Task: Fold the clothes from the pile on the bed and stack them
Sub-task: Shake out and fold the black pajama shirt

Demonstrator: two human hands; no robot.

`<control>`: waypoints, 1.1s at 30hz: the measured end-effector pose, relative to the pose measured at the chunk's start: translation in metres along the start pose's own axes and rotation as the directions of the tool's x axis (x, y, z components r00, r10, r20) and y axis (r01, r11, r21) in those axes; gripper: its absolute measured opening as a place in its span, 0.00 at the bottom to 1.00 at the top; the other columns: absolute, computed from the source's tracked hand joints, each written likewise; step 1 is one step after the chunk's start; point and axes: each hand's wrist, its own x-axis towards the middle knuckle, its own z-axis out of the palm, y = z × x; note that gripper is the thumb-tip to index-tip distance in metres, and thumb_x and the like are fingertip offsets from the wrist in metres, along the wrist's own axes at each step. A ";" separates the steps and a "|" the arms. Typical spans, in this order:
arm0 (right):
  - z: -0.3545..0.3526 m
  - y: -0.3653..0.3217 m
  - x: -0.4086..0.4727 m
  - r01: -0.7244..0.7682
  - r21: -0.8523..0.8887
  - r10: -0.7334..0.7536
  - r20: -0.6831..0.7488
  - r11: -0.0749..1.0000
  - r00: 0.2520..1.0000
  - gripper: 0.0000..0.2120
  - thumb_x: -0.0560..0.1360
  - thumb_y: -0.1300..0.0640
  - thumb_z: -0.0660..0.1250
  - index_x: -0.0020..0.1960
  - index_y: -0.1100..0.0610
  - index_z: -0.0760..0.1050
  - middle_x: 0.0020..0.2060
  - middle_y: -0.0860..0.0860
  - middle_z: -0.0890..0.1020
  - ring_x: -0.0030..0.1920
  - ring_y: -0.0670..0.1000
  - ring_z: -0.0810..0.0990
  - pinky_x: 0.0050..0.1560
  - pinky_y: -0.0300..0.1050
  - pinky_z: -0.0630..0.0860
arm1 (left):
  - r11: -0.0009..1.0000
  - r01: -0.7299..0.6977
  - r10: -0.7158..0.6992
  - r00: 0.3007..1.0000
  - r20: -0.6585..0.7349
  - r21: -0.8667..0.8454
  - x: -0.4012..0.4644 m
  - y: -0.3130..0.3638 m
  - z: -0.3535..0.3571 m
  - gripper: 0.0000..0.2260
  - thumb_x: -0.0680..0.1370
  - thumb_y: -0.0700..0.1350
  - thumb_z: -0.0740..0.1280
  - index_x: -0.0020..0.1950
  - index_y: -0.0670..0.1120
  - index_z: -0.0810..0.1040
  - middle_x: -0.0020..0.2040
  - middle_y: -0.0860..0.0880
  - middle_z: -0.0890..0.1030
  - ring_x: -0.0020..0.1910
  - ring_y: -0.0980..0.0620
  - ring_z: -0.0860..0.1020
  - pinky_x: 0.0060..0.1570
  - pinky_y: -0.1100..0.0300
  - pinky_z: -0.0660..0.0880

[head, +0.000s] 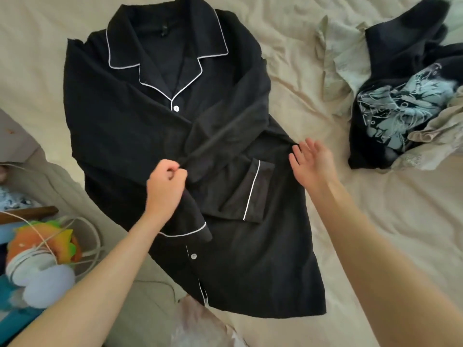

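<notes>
While left hand [165, 189] pinches black pyjama shirt [140, 136] sleeve, right hand [312, 161] spread; no legible writing.

We reached both bare forearms forward from the bottom of the view. Our left hand [165, 189] was curled into a loose fist, knuckles up, thumb pressed against the bent forefinger in a pinching grip; what lay between them we could not tell. The left forearm ran in from the lower left. Our right hand [312, 162] was open, fingers straight and slightly spread, palm turned toward the left hand. The right forearm came in from the lower right.
</notes>
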 end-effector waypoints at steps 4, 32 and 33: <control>0.017 0.014 -0.010 -0.017 -0.099 0.016 -0.017 0.995 1.000 0.13 0.81 0.59 0.56 0.62 0.63 0.68 0.62 0.60 0.74 0.64 0.57 0.74 0.61 0.47 0.72 | 0.978 0.115 -0.111 0.993 -0.032 0.175 0.020 -0.001 -0.027 0.04 0.76 0.43 0.62 0.50 0.46 0.72 0.38 0.55 0.74 0.48 0.47 0.73 0.46 0.58 0.64; 0.087 0.022 0.023 -0.270 0.090 0.280 -0.130 0.959 0.951 0.28 0.80 0.46 0.58 0.74 0.61 0.61 0.68 0.57 0.71 0.69 0.55 0.69 0.70 0.51 0.62 | 0.922 -0.173 0.109 0.974 0.197 0.346 0.167 0.126 0.006 0.19 0.76 0.53 0.62 0.64 0.48 0.72 0.55 0.51 0.78 0.59 0.47 0.74 0.58 0.52 0.69; 0.091 0.024 0.024 -0.267 0.073 0.274 -0.118 0.961 0.955 0.28 0.79 0.45 0.59 0.73 0.61 0.62 0.68 0.57 0.71 0.69 0.55 0.69 0.70 0.51 0.62 | 0.884 -0.271 0.194 0.954 0.228 0.381 0.171 0.138 0.018 0.22 0.76 0.58 0.62 0.65 0.48 0.72 0.58 0.49 0.77 0.59 0.47 0.74 0.60 0.50 0.70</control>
